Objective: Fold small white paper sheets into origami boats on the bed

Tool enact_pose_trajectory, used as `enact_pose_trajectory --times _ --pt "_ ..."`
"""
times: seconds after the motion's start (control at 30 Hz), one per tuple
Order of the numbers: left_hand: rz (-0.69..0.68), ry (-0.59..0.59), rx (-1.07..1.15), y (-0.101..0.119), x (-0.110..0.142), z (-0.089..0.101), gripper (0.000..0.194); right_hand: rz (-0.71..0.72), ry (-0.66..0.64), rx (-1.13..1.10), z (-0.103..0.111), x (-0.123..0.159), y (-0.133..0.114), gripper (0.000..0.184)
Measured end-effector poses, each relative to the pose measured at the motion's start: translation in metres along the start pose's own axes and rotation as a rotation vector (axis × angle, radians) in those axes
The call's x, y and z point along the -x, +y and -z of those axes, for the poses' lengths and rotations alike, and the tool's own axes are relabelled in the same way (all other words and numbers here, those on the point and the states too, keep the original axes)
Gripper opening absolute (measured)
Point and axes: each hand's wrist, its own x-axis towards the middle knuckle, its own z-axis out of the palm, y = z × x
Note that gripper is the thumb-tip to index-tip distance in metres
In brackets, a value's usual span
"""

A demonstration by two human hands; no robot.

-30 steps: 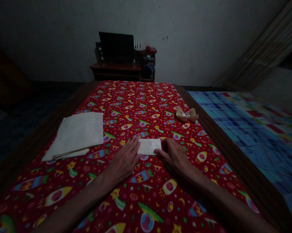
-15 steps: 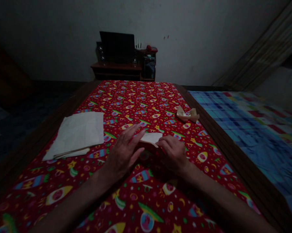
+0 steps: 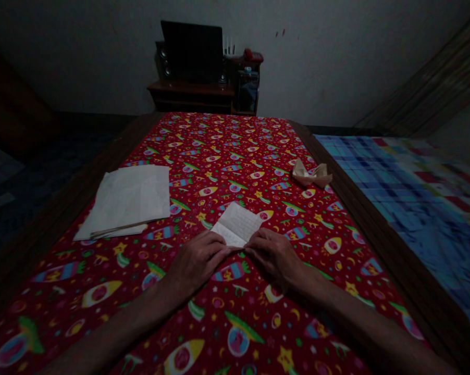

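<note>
A small folded white paper (image 3: 237, 224) lies turned at an angle on the red patterned cloth (image 3: 219, 291). My left hand (image 3: 196, 260) pinches its near left corner, fingers curled together. My right hand (image 3: 273, 254) presses its fingertips on the paper's near right edge, fingers bent and close together. Both forearms reach in from the bottom of the view.
A stack of white sheets (image 3: 128, 200) lies to the left on the cloth. A crumpled brownish paper shape (image 3: 311, 174) sits near the right wooden edge (image 3: 360, 219). A blue chequered mat (image 3: 418, 203) lies to the right. A dark cabinet with a screen (image 3: 203, 67) stands by the far wall.
The small paper was lifted off the cloth, turned, and now lies rotated, corner towards me. Both hands moved nearer me. The view tilted down a little.
</note>
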Motion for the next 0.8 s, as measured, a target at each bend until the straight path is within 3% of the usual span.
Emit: enact_pose_trajectory --times 0.1,0.23,0.43,0.8 --pt "0.107 0.027 0.096 -0.001 -0.005 -0.002 0.021 -0.073 -0.015 -0.077 0.002 -0.005 -0.005 0.014" --pt "0.183 0.030 0.041 -0.005 -0.009 -0.005 0.020 -0.093 0.002 -0.078 -0.001 -0.009 -0.007 0.013" --pt "0.159 0.023 -0.089 -0.010 -0.012 -0.007 0.018 -0.180 -0.017 -0.003 -0.002 -0.011 -0.010 0.014" --pt "0.157 0.001 -0.081 -0.009 -0.014 -0.005 0.016 -0.188 -0.003 0.104 -0.003 -0.013 -0.011 0.017"
